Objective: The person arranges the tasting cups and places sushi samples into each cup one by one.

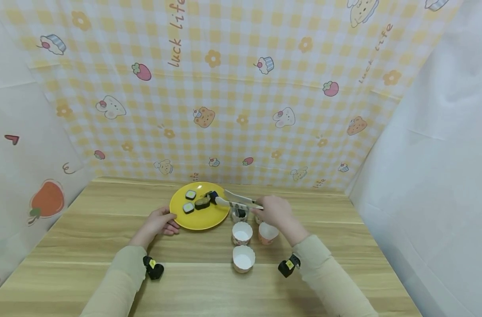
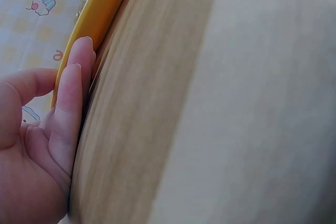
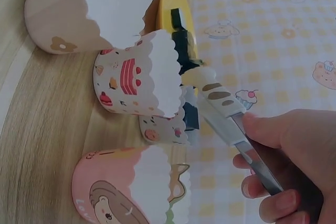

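My left hand (image 1: 158, 221) holds the left rim of a yellow plate (image 1: 203, 221), thumb on top and fingers beneath, as the left wrist view shows. On the plate lie two small white-centred sushi rolls (image 1: 188, 207), a dark oblong sushi piece (image 1: 202, 203) and another dark sushi piece (image 1: 213, 196) near the right edge. My right hand (image 1: 276, 213) grips metal tongs with pale tips (image 3: 215, 92). Those tips reach over the plate's right edge, right at the dark piece there; I cannot tell whether they pinch it. Beneath the tongs, a paper cup (image 3: 157, 129) contains a dark piece (image 3: 190, 115).
Several paper baking cups stand right of the plate, among them two white-lined cups (image 1: 242, 233) (image 1: 243, 259) and a pink cup (image 1: 267, 234). A checked cloth (image 1: 241, 97) hangs behind the wooden table (image 1: 185, 286), with white cloth (image 1: 423, 145) at the sides.
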The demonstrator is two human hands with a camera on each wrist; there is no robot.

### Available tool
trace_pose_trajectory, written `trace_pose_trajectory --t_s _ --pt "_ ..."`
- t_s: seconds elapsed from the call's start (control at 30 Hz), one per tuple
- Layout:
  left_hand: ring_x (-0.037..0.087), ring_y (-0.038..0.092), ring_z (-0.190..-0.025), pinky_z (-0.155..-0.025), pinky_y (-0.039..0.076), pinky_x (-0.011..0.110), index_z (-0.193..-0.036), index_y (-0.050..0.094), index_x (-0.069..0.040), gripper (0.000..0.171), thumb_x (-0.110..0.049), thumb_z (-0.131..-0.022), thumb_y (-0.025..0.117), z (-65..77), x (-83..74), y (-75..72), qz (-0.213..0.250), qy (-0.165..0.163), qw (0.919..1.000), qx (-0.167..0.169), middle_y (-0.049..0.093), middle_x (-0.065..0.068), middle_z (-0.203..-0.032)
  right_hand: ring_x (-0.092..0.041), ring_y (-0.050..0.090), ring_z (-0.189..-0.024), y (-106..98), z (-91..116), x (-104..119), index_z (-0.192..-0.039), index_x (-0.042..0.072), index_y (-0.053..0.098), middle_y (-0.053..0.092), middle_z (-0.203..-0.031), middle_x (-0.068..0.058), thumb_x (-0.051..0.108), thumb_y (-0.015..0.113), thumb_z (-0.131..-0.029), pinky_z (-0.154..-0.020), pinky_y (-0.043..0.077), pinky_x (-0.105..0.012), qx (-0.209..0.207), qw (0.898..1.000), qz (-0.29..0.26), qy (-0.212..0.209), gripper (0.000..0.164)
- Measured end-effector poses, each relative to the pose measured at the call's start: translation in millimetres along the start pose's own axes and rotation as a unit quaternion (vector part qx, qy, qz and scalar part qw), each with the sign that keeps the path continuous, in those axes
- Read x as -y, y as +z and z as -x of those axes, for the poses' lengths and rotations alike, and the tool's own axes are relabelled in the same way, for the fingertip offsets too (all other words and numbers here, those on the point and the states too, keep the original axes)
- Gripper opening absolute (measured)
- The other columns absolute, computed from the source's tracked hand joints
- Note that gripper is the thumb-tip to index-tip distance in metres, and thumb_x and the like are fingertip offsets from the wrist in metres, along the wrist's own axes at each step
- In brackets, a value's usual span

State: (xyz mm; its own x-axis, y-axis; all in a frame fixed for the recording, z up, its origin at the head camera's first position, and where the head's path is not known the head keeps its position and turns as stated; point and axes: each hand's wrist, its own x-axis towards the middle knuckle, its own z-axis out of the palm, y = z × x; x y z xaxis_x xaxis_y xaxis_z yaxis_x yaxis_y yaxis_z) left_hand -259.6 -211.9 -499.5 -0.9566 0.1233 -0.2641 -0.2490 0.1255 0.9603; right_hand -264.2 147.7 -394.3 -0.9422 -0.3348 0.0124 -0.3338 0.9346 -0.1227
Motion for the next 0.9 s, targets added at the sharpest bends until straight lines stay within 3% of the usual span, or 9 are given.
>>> trace_pose_trajectory --t_s 0.13,0.27,0.47,0.9 --pt "0.019 0.067 -0.061 -0.055 0.056 0.03 -0.134 0.033 0.014 0.043 -0.008 -0.098 0.045 0.5 0.6 0.2 0.004 -0.001 1.0 0.0 0.065 0.01 -0.072 -0.016 0.059 -0.07 1 -3 3 -0.105 0.016 0.072 0.068 -0.086 0.003 0.044 0.063 -0.09 -0.056 0.046 -0.035 0.001 1.0 0.001 0.002 0.033" --pt "0.019 0.067 -0.061 -0.055 0.056 0.03 -0.134 0.033 0.013 0.043 -0.008 -0.099 0.046 -0.4 1.1 0.2 0.005 -0.003 1.0 0.001 0.065 0.01 -0.072 -0.015 0.051 -0.062 3 -7 5 -0.092 0.018 0.07 0.059 -0.071 0.006 0.045 0.063 -0.091 -0.051 0.04 -0.033 0.012 1.0 -0.003 0.009 0.028" --pt "0.02 0.067 -0.061 -0.054 0.056 0.03 -0.134 0.031 0.013 0.044 -0.009 -0.099 0.046 -0.7 0.7 -0.4 0.007 -0.001 1.0 0.005 0.066 0.01 -0.072 -0.015 0.047 -0.057 4 -12 7 -0.08 0.018 0.064 0.052 -0.062 0.005 0.046 0.062 -0.09 -0.048 0.036 -0.031 0.02 1.0 -0.007 0.014 0.03" --pt "0.019 0.067 -0.06 -0.054 0.056 0.029 -0.135 0.029 0.015 0.046 -0.007 -0.098 0.044 -0.8 1.0 -0.6 0.011 0.001 0.9999 0.002 0.066 0.009 -0.071 -0.015 0.051 -0.057 2 -15 16 -0.08 0.019 0.064 0.055 -0.06 0.004 0.045 0.061 -0.092 -0.051 0.038 -0.031 0.043 0.998 -0.026 0.023 0.029"
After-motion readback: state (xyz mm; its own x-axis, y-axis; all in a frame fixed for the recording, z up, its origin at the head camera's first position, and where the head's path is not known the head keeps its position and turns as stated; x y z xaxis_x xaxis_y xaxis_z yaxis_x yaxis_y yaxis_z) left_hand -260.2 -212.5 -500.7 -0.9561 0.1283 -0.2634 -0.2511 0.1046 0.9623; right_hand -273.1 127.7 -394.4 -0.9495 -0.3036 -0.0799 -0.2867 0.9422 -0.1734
